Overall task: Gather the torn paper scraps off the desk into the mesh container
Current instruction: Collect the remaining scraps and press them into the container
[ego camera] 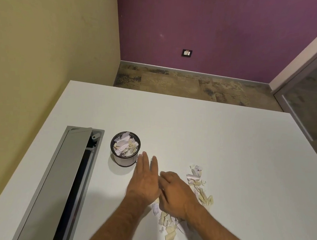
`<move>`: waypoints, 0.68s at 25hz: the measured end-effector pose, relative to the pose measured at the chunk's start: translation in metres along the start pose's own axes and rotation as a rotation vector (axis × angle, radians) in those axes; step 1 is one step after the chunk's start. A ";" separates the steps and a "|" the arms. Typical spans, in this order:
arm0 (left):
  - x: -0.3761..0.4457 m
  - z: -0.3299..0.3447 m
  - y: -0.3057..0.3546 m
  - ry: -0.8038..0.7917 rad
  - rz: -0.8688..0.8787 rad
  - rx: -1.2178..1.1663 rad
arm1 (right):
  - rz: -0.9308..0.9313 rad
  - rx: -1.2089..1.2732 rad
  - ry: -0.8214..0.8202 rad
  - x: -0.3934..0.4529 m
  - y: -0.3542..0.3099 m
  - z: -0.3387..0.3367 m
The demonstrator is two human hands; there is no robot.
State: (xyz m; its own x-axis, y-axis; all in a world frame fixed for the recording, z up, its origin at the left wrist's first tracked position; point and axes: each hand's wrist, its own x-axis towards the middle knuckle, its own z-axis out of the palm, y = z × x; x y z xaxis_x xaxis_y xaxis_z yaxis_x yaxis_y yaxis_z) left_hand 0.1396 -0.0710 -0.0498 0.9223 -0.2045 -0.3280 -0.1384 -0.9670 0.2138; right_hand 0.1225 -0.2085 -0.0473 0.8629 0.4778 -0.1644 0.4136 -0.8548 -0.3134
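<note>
Left hand (pixel 146 180) flat, fingers straight, walling scraps (pixel 200 186); right hand (pixel 175 192) loosely curled, raking them together; cup (pixel 125 149) near left, already heaped.

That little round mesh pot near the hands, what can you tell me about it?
The mesh container is a small round pot with a dark rim and see-through mesh wall. It stands upright on the white desk, right of a grey cable hatch. Torn white and cream paper scraps fill it to the rim. The left hand lies beside it; contact is unclear.
</note>
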 end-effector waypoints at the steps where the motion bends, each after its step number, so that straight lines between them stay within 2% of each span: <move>1: 0.003 0.003 0.000 0.005 -0.022 0.008 | -0.005 -0.008 0.010 -0.001 -0.001 0.000; 5: 0.006 0.013 0.000 -0.013 -0.073 -0.068 | -0.024 -0.038 0.022 -0.004 -0.002 0.001; 7: 0.002 0.018 -0.004 0.061 -0.050 -0.115 | -0.033 -0.089 0.000 -0.006 0.000 0.003; 9: -0.004 0.026 -0.008 0.184 0.068 -0.140 | -0.025 -0.131 -0.022 -0.008 0.002 0.006; 12: -0.023 0.036 -0.015 0.313 0.312 0.013 | 0.025 -0.112 -0.035 -0.008 0.003 0.005; 14: -0.034 0.042 -0.020 0.293 0.352 -0.137 | 0.048 -0.090 -0.038 -0.008 0.003 0.002; 16: -0.044 0.045 -0.025 0.200 0.255 -0.342 | 0.044 -0.076 -0.053 -0.008 0.003 -0.003; 17: -0.050 0.047 -0.026 0.207 0.211 -0.397 | 0.039 -0.071 -0.059 -0.009 0.002 -0.007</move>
State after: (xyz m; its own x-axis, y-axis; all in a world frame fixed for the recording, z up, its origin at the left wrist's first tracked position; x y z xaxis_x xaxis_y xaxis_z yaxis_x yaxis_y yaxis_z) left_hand 0.0804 -0.0430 -0.0820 0.9468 -0.3165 -0.0589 -0.2189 -0.7670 0.6032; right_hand 0.1175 -0.2157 -0.0402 0.8611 0.4528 -0.2313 0.4009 -0.8844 -0.2390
